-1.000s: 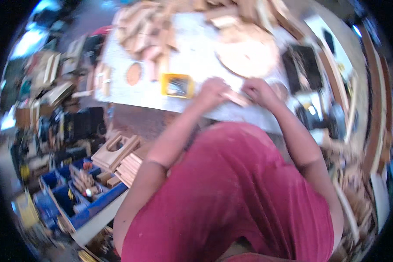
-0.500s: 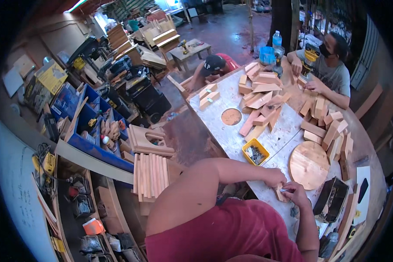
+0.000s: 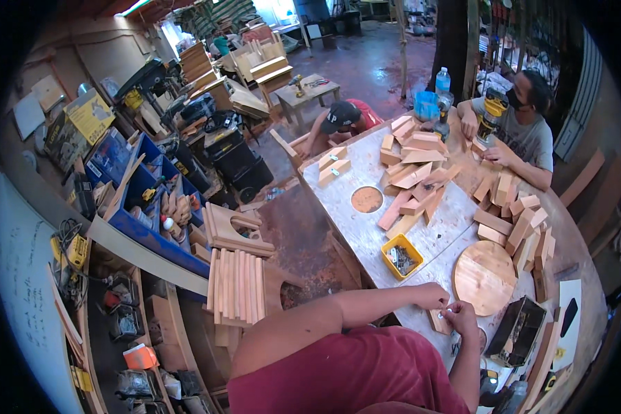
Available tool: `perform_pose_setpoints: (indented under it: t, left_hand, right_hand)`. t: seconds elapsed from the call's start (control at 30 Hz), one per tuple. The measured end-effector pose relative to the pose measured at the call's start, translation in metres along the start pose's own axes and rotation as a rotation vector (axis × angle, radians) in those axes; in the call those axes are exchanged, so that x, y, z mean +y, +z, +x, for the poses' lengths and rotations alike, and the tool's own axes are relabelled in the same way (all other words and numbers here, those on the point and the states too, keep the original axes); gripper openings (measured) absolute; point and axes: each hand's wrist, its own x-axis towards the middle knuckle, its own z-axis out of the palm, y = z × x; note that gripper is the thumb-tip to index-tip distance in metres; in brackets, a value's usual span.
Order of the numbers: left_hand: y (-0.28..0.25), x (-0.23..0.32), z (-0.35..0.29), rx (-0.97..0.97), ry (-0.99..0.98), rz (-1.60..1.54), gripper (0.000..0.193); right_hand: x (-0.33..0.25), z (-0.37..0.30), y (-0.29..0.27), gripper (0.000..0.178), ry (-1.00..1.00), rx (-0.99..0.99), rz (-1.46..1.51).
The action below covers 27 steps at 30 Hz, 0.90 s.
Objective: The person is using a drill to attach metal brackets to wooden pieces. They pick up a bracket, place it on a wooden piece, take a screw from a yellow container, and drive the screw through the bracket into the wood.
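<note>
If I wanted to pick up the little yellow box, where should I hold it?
Probably by two opposite walls of the yellow box, from above and the near side, where the left hand is. It sits upright, open-topped, with small metal pieces inside, so keep it level. Wood pieces lie beyond its far side.

The small light-tan wooden block sits on my side of the bright yellow rectangular plastic box. Right of that box, the round wooden disc is honey-coloured with darker grain stripes; nearer me, I wear a plain maroon cloth shirt.
</note>
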Motion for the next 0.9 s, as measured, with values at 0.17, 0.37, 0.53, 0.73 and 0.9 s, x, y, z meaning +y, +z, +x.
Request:
perform_pose_setpoints:
  t: [0.17, 0.37, 0.53, 0.73, 0.9]
  left_hand:
    - [-0.001, 0.003, -0.002, 0.058, 0.053, 0.046, 0.014]
    - [0.01, -0.006, 0.0, 0.097, 0.13, 0.11, 0.013]
    - [0.012, -0.017, 0.005, -0.006, 0.194, 0.265, 0.012]
    - [0.014, -0.022, 0.006, 0.021, 0.206, 0.254, 0.01]
    - [0.01, -0.025, 0.004, 0.027, 0.148, 0.177, 0.011]
  right_hand:
    - [-0.003, 0.0, 0.003, 0.022, 0.002, 0.021, -0.018]
    - [-0.002, -0.002, 0.009, 0.017, -0.183, 0.061, -0.223]
    - [-0.019, -0.012, 0.005, 0.018, -0.121, -0.013, -0.179]
    - [-0.023, -0.005, 0.004, 0.014, -0.056, -0.121, 0.171]
    - [-0.018, -0.006, 0.004, 0.013, -0.076, -0.11, 0.15]
